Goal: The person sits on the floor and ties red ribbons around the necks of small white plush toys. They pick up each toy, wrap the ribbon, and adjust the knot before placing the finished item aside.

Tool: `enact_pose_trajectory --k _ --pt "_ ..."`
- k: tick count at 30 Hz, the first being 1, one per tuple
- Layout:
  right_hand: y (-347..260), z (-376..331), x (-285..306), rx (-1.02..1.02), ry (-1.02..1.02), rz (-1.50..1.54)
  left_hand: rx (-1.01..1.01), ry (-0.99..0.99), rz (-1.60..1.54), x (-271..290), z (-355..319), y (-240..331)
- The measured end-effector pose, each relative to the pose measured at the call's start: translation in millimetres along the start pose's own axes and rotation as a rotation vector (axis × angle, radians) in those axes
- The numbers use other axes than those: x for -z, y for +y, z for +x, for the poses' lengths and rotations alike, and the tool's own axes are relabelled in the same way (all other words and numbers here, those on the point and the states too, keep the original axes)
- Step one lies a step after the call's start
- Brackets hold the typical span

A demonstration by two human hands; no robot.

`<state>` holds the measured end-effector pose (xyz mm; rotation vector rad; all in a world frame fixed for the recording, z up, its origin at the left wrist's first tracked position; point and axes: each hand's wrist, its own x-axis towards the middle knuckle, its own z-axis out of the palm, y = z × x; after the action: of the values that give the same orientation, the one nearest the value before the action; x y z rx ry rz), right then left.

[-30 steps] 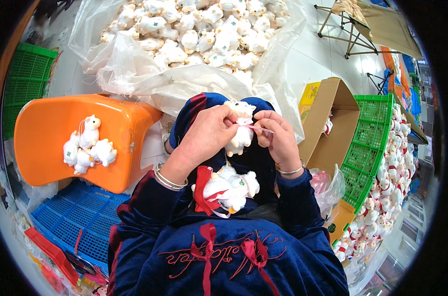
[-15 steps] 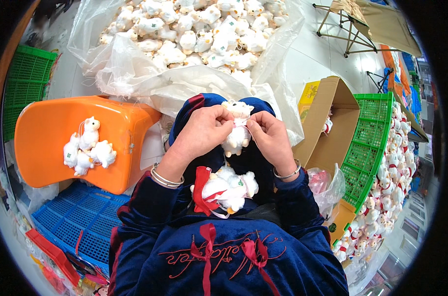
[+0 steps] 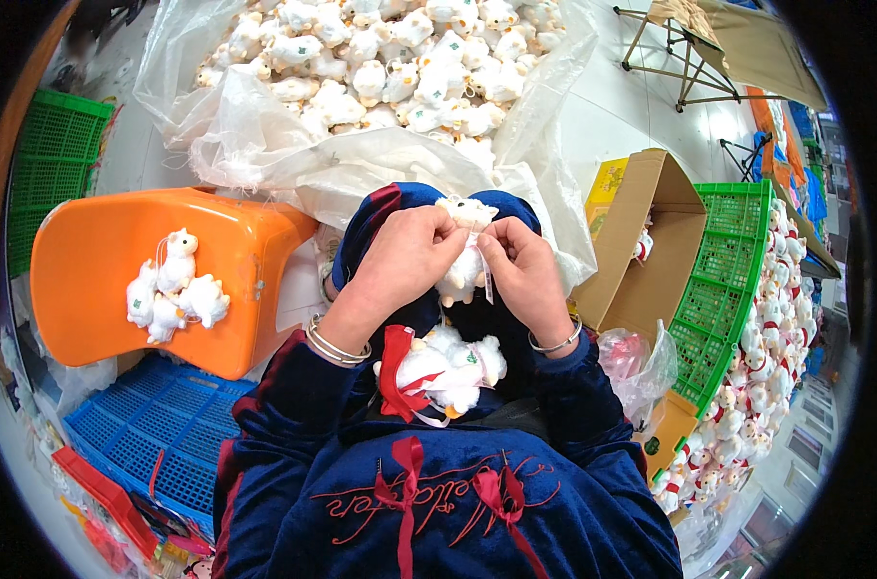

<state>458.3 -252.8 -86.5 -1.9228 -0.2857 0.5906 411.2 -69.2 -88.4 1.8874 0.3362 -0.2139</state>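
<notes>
At frame centre, the left hand [image 3: 407,253] and right hand [image 3: 525,273] both pinch a small white plush toy [image 3: 464,259] above the lap. More toys [image 3: 446,370] lie just below; three [image 3: 173,289] sit on the orange stool [image 3: 120,251] at left.

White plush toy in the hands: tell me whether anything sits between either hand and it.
Nothing visible does. The left hand and right hand both grip the plush toy directly, fingers pinching near its head. A white tag hangs from the toy beside the right fingers, not blocking the grip.
</notes>
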Motion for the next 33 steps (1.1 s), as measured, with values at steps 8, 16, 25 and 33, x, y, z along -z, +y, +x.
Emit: enact_pose_trajectory --k 8,16,25,33 --pt "-1 -3 0 -0.047 -0.004 0.026 -0.15 0.02 -0.095 -1 -10 -11" --pt "2 -2 2 -0.061 -0.014 0.057 0.064 -0.054 -0.234 2 -9 -7" --pt "-1 -3 -2 0.047 0.032 0.002 0.046 0.001 -0.071 0 -7 -3" --pt "-3 -5 -7 0.085 0.109 0.025 0.021 0.045 -0.199 -5 -15 -7"
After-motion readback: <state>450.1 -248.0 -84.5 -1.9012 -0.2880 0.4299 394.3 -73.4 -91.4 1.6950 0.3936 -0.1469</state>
